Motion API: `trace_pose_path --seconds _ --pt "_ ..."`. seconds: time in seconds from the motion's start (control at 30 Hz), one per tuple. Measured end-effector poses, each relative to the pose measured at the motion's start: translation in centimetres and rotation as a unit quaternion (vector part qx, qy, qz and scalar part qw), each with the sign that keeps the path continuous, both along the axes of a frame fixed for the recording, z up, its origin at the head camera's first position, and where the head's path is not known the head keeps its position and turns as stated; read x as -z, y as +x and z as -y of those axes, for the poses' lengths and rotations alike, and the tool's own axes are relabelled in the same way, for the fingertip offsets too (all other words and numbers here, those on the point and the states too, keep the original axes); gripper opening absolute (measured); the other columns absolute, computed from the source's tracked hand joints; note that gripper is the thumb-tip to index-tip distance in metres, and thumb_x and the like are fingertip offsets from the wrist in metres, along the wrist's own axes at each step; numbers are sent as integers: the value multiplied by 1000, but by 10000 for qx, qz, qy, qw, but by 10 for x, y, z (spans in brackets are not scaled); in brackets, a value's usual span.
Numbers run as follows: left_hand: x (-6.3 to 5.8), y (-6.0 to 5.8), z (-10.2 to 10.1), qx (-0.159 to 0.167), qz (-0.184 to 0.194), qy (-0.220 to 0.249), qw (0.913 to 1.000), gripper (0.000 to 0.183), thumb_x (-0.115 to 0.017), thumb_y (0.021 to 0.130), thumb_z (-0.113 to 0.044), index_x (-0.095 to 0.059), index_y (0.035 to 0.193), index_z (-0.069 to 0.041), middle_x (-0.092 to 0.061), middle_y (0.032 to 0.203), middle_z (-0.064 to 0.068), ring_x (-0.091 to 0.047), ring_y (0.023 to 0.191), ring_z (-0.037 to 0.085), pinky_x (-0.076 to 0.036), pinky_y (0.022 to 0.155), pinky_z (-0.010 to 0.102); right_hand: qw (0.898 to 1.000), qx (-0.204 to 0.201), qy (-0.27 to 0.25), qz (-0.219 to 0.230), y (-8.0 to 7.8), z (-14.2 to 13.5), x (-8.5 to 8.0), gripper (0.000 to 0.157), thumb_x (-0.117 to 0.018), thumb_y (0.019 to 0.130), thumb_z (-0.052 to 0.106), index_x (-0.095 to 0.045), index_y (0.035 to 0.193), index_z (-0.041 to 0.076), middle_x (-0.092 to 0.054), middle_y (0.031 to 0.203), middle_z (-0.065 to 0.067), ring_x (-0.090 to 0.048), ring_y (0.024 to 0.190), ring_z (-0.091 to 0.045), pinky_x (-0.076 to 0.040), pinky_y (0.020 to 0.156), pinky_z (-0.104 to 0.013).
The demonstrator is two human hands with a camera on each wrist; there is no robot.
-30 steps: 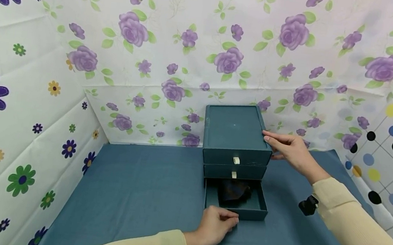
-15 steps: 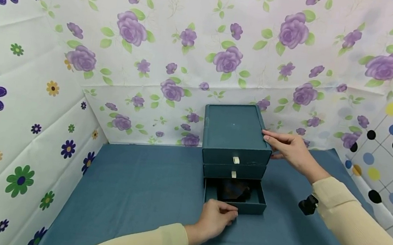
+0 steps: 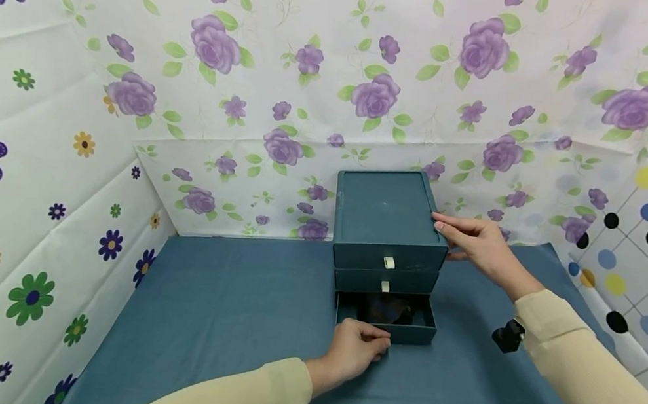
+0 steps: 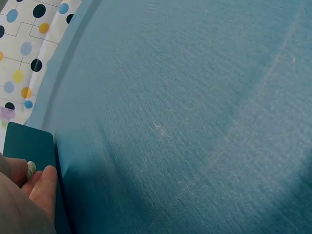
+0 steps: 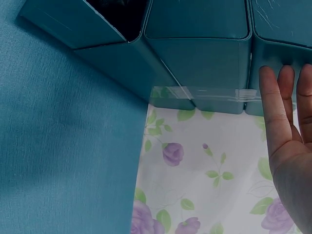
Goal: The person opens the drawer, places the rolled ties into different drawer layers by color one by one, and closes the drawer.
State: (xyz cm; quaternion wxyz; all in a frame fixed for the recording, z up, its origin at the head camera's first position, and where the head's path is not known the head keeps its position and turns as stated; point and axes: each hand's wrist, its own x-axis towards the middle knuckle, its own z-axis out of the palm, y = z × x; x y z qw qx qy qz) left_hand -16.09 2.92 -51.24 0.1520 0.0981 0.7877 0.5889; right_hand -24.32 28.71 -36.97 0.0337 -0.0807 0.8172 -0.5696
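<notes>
A dark teal chest (image 3: 385, 208) of three stacked drawers stands against the back wall. Its bottom drawer (image 3: 413, 334) is pulled partway out, and a dark, crumpled-looking item (image 3: 385, 308) lies inside; what it is stays unclear. At the drawer front, my left hand (image 3: 350, 356) pinches the small pale pull tab (image 4: 31, 169), which shows between thumb and fingers in the left wrist view. My right hand (image 3: 478, 250) touches the chest's top right edge. In the right wrist view, straight fingers (image 5: 274, 105) lie against the chest's side.
Pale pull tabs show on the top drawer (image 3: 380, 256) and the middle drawer (image 3: 372, 279), both closed. Blue cloth (image 3: 241, 312) covers the table. Floral sheeting (image 3: 289, 80) hangs behind, with patterned sheets at left and right. Clear tape (image 5: 209, 93) crosses the chest's side.
The bottom drawer has slid inward, away from me, with my left hand moving along with it. My right hand keeps its place on the chest.
</notes>
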Motion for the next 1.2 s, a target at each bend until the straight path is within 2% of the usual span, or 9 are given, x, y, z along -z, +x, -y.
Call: trace_pose_path --seconds 0.33,0.7,0.93,1.2 --pt "0 -3 -1 -48 36 -29 10000 13 -68 86 -13 -76 95 -8 -73 92 1 -70 77 14 -56 61 21 10000 44 34 10 -1 -1 2 44 -58 91 41 -56 132 23 -50 139 -2 -57 87 -15 -57 77 -39" --pt "-1 -8 -2 -53 19 -62 10000 14 -68 86 -14 -75 96 -7 -73 92 1 -71 79 20 -56 62 23 10000 78 15 38 -1 -1 2 45 -58 91 41 -56 132 22 -52 135 -3 -57 87 -15 -57 77 -40" --pt "-1 -12 0 -30 -14 -72 10000 14 -67 87 -13 -75 96 -7 -73 92 1 -70 78 15 -56 61 22 10000 55 18 33 -1 -1 2 45 -58 91 41 -56 132 22 -52 135 -3 -57 87 -15 -57 77 -40" --pt "-1 -14 0 -35 -28 -98 9999 14 -67 87 -13 -75 97 -6 -73 92 2 -70 78 16 -56 61 22 10000 23 -7 51 -1 0 0 45 -58 91 40 -56 132 22 -53 132 -1 -57 87 -15 -57 78 -40"
